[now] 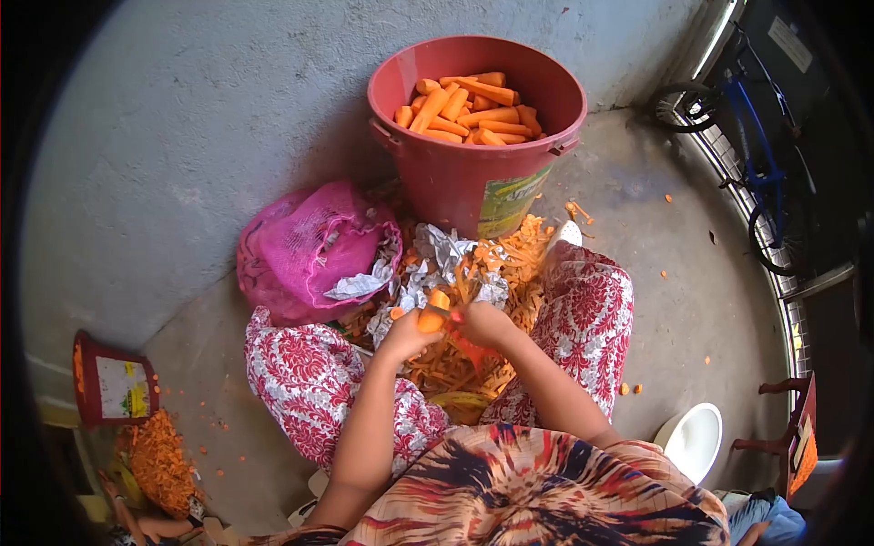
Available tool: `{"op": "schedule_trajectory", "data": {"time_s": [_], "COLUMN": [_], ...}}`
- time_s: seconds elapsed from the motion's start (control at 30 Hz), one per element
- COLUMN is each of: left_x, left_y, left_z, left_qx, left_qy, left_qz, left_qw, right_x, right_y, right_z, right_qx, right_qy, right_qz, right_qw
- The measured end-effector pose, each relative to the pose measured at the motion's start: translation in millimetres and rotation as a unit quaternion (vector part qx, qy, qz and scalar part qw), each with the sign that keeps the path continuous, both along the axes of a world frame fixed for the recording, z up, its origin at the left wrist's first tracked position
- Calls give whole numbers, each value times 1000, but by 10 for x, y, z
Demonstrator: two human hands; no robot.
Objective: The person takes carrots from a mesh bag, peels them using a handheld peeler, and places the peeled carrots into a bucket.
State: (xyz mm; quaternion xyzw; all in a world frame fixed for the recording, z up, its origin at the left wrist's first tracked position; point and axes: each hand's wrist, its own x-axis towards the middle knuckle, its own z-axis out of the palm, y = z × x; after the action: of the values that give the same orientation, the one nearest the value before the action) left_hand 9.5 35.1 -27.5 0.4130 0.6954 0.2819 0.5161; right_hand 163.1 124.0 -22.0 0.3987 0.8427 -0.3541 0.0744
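My left hand (407, 338) is closed around an orange carrot (434, 314), which points up and away from me. My right hand (484, 325) is closed beside it, with a red object, blurred and partly hidden, showing at its fingers. Beneath both hands lies a heap of carrot peelings (523, 273) mixed with crumpled silvery paper (442, 250). Just beyond the heap stands a large red bucket (437, 182) filled with peeled carrots (473, 114). A pink mesh sack (305, 246) lies to the left of the heap.
At the lower left, a small red bucket (123, 391) stands by more orange peelings (162, 464). A white basin (692, 441) is at the lower right, near a red stool (795, 432). A blue bicycle (760, 168) stands at the right. Parts of other people show along the bottom edge.
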Motion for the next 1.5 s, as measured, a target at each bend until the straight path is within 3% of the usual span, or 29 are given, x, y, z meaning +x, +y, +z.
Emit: {"op": "schedule_trajectory", "data": {"time_s": [0.17,0.27,0.33,0.4,0.53,0.63,0.67,0.7,0.77,0.87,0.93,0.97,1.0,1.07,1.13,1.23,1.27,1.3,1.37,1.43,1.5], "left_x": [11,56,74,73,11,-12,-26,-44,-74,-87,-172,-244,-236,-436,-556,-709,-825,-967,-1339,-1728,-2012], "left_y": [-34,-38,-66,-90,-55,-37,-26,0,59,454,750,927,1079,1367,1404,1286,1240,1180,1088,910,735], "left_z": [117,204,279,258,162,244,261,296,419,996,1404,1381,1612,1757,1785,1370,1124,856,178,-445,-874], "left_qx": [3,2,1,18,55,-11,-13,-14,-5,-119,26,219,261,334,396,298,244,184,10,-73,-101], "left_qy": [11,-29,-110,-132,-134,-81,14,110,269,206,165,53,-226,-340,-313,-246,-276,-298,-221,-94,-66], "left_qz": [-36,-56,-67,-34,-7,-44,-121,-197,-360,-420,-329,-222,-67,130,209,189,161,128,121,144,223], "left_qw": [999,998,992,991,989,996,992,974,893,876,929,949,936,870,838,902,915,928,968,982,967], "right_x": [-52,-39,97,224,230,189,162,132,149,103,100,98,90,72,43,18,13,11,-18,-40,-58], "right_y": [-26,79,260,332,213,135,121,83,42,30,12,9,14,39,49,72,67,51,28,10,22], "right_z": [-30,-394,-434,-644,-1034,-1125,-1112,-1109,-1074,-1001,-1003,-1063,-1130,-1225,-1215,-1149,-1123,-1120,-1128,-1145,-1036], "right_qx": [34,28,-21,-8,-12,-48,-69,-70,-56,-44,-49,-38,-41,-47,-54,-64,-68,-67,-62,-53,-54], "right_qy": [-54,-66,-142,-129,-145,-208,-243,-229,-219,-228,-207,-191,-192,-194,-206,-194,-184,-178,-165,-180,-180], "right_qz": [-11,-155,-203,-238,-118,43,107,97,142,186,155,163,156,138,144,143,139,124,93,128,131], "right_qw": [998,985,969,963,982,976,962,966,964,955,965,967,968,970,966,969,971,974,980,974,973]}}
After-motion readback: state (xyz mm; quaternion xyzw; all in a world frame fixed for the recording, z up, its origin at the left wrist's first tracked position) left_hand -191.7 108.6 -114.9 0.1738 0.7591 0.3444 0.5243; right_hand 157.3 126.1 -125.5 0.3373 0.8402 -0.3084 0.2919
